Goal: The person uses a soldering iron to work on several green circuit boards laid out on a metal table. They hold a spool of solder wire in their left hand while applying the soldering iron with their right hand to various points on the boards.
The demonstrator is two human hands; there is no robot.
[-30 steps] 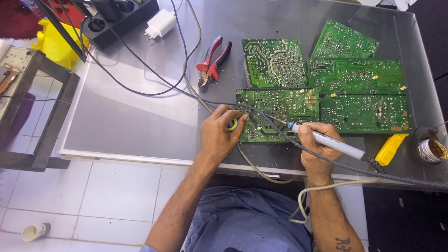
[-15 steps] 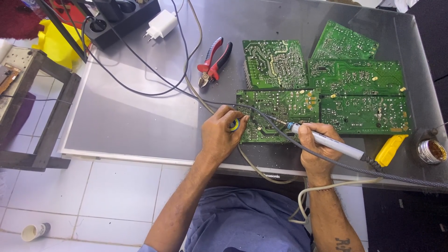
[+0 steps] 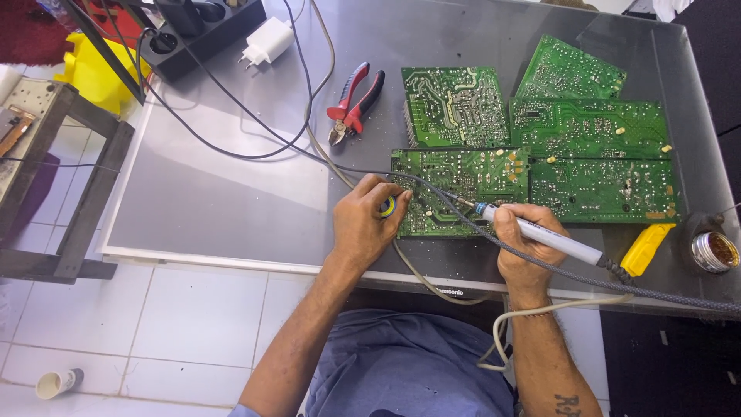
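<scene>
Green circuit board (image 3: 463,189) lies under your right hand (image 3: 525,247), clamped pen-style on the soldering iron (image 3: 540,235), while your left hand (image 3: 367,220) curls around a small spool (image 3: 386,206).

Solder spool (image 3: 387,206) mostly behind left hand (image 3: 367,224)

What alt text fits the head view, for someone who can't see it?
Seen from above, a person's right hand holds a soldering iron to a green circuit board on a grey table, while the left hand grips a small yellow-and-blue spool at the board's edge. More green boards, red pliers and a power strip lie behind.
</scene>
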